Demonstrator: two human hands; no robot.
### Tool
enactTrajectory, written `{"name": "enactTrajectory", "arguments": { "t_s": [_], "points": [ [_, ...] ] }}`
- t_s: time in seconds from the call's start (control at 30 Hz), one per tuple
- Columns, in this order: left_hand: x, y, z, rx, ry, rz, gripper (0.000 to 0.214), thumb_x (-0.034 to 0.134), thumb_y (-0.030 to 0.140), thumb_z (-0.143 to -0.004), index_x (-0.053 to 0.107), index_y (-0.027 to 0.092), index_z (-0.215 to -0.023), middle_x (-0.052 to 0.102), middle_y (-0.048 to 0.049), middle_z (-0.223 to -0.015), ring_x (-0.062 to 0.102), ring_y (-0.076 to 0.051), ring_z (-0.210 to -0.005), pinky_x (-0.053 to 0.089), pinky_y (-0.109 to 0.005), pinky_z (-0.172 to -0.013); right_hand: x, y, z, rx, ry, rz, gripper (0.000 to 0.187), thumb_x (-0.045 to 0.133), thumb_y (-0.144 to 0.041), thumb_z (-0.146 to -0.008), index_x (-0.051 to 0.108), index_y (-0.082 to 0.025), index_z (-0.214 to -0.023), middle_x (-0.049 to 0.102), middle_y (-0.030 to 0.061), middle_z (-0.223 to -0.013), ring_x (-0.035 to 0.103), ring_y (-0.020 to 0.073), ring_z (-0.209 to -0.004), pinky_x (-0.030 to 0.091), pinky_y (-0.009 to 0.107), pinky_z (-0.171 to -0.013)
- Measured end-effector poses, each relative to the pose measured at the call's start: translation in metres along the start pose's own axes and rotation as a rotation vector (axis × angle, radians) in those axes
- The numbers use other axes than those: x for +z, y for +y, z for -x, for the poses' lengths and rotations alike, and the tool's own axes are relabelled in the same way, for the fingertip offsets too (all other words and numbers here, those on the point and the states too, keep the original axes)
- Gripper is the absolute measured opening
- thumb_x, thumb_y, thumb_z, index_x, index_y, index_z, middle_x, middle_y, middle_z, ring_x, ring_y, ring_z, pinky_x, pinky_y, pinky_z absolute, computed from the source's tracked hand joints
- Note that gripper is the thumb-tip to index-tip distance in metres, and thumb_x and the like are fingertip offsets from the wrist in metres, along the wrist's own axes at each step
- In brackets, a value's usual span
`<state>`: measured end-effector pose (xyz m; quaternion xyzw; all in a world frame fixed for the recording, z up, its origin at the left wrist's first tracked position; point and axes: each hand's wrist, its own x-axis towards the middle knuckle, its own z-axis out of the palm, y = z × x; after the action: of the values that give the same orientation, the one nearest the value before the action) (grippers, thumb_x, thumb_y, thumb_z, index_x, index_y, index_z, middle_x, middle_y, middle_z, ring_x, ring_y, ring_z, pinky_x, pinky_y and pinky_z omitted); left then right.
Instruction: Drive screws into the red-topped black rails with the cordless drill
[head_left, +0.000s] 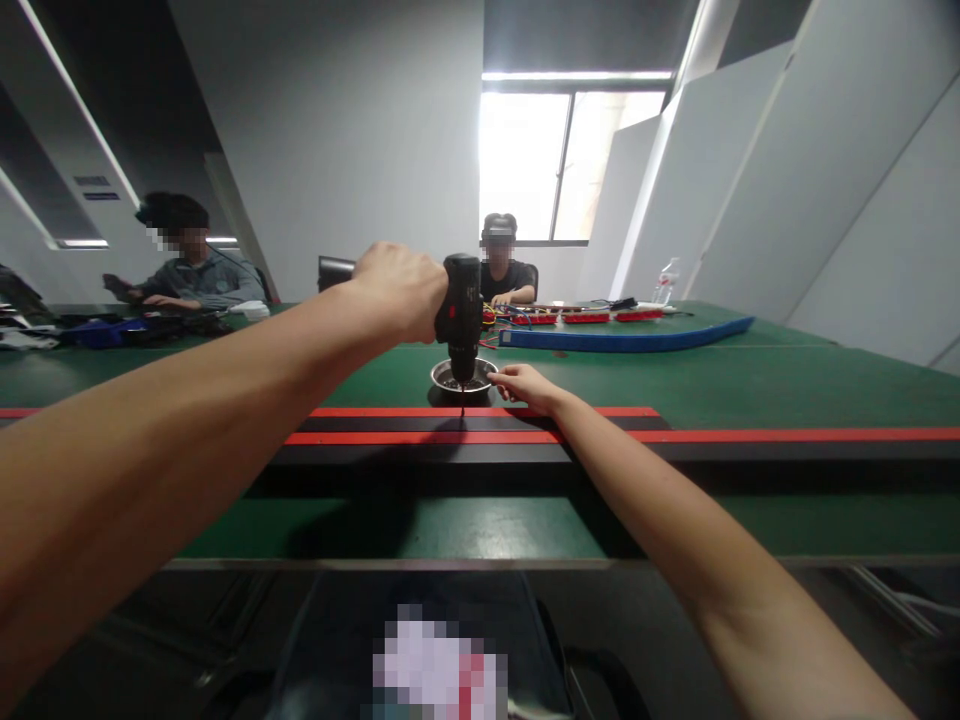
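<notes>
My left hand (pixel 403 290) is wrapped around the grip of a black cordless drill (pixel 463 290). The drill points straight down, and its thin bit ends at or just above a long black bar with red stripes (pixel 510 424). Just behind the bar stands a small round metal bowl (pixel 438 384); its contents are too small to make out. My right hand (pixel 528 387) is at the bowl's right rim with fingers pinched together. Whether they grip the rim or some small part is not visible.
A long blue strip (pixel 630 341) lies farther back on the green table (pixel 795 375), before several red blocks with wires (pixel 586 318). A plastic bottle (pixel 667 280) stands at the back right. Two people sit across the table, one behind the drill, one at far left beside dark items.
</notes>
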<state>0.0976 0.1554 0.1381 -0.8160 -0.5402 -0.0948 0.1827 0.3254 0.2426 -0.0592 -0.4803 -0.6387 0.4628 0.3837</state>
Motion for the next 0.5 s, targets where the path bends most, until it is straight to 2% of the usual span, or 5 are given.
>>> {"name": "enactTrajectory", "arguments": {
  "t_s": [0.13,0.3,0.4,0.5],
  "points": [
    [-0.001,0.004,-0.004,0.009,-0.008,-0.095,0.067,0.076,0.06,-0.074,0.07,0.001,-0.105,0.068,-0.0146,-0.101,0.056,-0.043,-0.122,0.031,-0.043,-0.098,0.001,-0.003,0.002,0.001,-0.004,-0.017,0.035,0.084,-0.047,-0.077,0.064,-0.019,-0.073,0.055,0.0006,-0.062,0.046,0.0117,-0.056,0.037,0.023,-0.048],
    [0.0,0.004,-0.005,0.049,0.013,-0.09,0.068,0.077,0.063,-0.073,0.071,0.001,-0.1,0.064,-0.0149,-0.1,0.055,-0.049,-0.122,0.03,-0.048,-0.099,0.004,-0.012,0.009,0.086,0.004,-0.012,0.033,0.083,-0.048,-0.079,0.064,-0.02,-0.076,0.053,0.001,-0.061,0.047,0.0131,-0.057,0.04,0.025,-0.05],
    [0.004,0.0,-0.007,0.03,0.015,-0.037,0.062,0.082,0.06,-0.069,0.071,0.005,-0.095,0.063,-0.014,-0.102,0.051,-0.05,-0.126,0.03,-0.045,-0.1,0.005,-0.011,0.009,0.072,0.009,0.018,0.032,0.081,-0.047,-0.081,0.064,-0.02,-0.076,0.054,0.0015,-0.063,0.047,0.0127,-0.056,0.038,0.025,-0.049],
    [0.007,-0.007,-0.006,0.001,0.033,0.11,0.052,0.089,0.05,-0.065,0.073,0.01,-0.094,0.065,-0.0127,-0.107,0.047,-0.047,-0.131,0.033,-0.039,-0.097,0.006,-0.007,0.005,-0.009,0.06,0.116,0.031,0.076,-0.043,-0.085,0.063,-0.018,-0.073,0.055,0.0017,-0.062,0.046,0.0121,-0.053,0.034,0.026,-0.048]
  ]
}}
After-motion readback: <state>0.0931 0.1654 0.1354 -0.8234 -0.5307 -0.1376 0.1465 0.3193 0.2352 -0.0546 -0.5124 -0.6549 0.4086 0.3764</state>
